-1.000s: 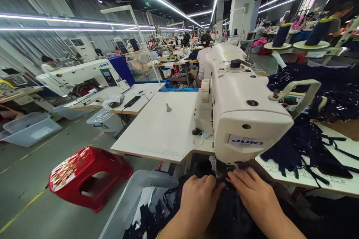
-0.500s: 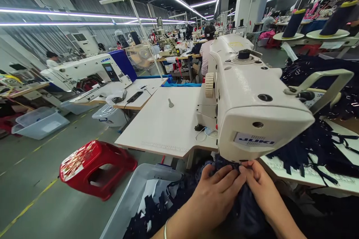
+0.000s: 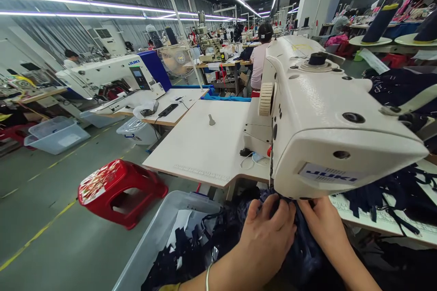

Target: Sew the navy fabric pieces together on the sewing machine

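Note:
Navy fabric (image 3: pixel 303 254) bunches beneath the head of a white sewing machine (image 3: pixel 344 145) and hangs down toward me. My left hand (image 3: pixel 264 236), a bangle at its wrist, has its fingers curled into the fabric just in front of the machine head. To its right, my right hand (image 3: pixel 322 218) grips the same fabric at its edge, with the fingertips partly covered by the machine head. Needle and presser foot are hidden from this angle. Left of the fabric, a clear plastic bin (image 3: pixel 143 245) holds dark strappy pieces (image 3: pixel 180 250).
A white machine table (image 3: pixel 198 145) extends ahead, bearing a small grey metal piece (image 3: pixel 211 120). A red stool (image 3: pixel 119 191) stands at left on the floor. More navy strapped pieces (image 3: pixel 385 195) lie at right. Another person (image 3: pixel 259 57) sits ahead, back turned.
My view has shifted closer to the machine, whose head looks larger and farther right. The left fingers are more curled into the fabric; the right hand has slid slightly rightward and away from the left.

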`<state>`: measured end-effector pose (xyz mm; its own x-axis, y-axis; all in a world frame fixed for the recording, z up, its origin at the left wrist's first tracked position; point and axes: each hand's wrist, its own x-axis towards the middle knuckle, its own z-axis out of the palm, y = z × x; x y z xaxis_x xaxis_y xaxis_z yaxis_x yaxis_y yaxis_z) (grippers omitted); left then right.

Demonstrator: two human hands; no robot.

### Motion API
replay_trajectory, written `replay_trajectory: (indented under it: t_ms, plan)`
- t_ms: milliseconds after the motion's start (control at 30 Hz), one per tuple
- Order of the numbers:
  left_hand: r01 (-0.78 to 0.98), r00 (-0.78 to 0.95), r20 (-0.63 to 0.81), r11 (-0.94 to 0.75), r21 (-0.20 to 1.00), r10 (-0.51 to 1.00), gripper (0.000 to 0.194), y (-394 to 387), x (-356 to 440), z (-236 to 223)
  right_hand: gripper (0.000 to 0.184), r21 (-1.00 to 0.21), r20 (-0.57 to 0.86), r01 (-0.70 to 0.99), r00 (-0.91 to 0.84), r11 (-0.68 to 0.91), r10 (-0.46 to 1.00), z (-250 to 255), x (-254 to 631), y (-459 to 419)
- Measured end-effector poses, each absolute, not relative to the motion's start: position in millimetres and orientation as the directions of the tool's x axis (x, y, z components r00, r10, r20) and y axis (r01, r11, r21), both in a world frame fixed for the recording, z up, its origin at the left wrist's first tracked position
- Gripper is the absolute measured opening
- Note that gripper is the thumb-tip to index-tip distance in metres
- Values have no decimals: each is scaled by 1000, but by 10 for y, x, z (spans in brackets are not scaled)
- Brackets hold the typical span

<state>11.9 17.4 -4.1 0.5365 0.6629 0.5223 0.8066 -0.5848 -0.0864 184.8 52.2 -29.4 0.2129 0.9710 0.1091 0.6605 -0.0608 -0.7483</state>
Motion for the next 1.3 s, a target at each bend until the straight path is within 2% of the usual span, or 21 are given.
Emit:
replay_trajectory:
  t_ms: [133,367,600,833,933,1033,1200,1300]
  plan:
    - [825,502,535,-562,-60,680,35,171,169,-32,25,-673,96,733,220,-100,971,-296,1849,546]
    - [820,525,520,-565,-94,674,33,188,181,-6,26,-662,67,742,199,-105,978,-292,1873,551]
    - [830,520,513,-546,-116,683,36,163,189,-69,23,-616,176,787,177,-31,968,-363,1866,560]
    - [824,493,567,-564,-61,660,32,208,164,-49,28,-785,177,611,56,107,983,-373,2090,551]
    - [804,527,540,-590,-68,656,34,215,132,-47,31,-815,111,575,24,77,994,-366,2382,518]
    - [793,538,523,-608,-46,661,45,191,119,-55,30,-807,52,589,-16,51,999,-393,2736,438]
    - [789,526,540,-615,-20,658,86,138,177,-105,35,-770,29,638,48,-8,998,-390,3190,245]
    - [795,528,526,-606,-29,667,104,116,227,-156,32,-772,74,635,75,10,994,-349,3310,141]
